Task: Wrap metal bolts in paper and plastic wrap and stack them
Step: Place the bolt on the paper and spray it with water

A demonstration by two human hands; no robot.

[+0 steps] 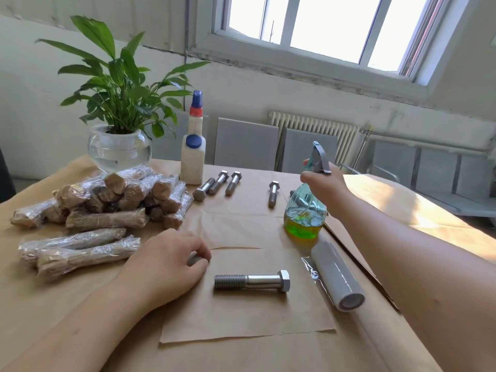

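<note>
A bare hex bolt (pixel 252 281) lies on a cut kraft paper sheet (pixel 241 320). The right hand (pixel 323 181) grips the spray bottle (pixel 306 210); the left hand (pixel 166 264) rests curled, seemingly pinching something small. Likely next: spraying the bolt, then rolling it in the paper.

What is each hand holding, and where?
Right hand grips the spray bottle by its neck. Left hand rests on the paper sheet; any hold is unclear.

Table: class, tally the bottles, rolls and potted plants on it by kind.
White plastic bottles: 2
Clear spray bottle of green liquid: 1
Grey roll of plastic wrap: 1
Potted plant in glass bowl: 1
Total: 5
</note>
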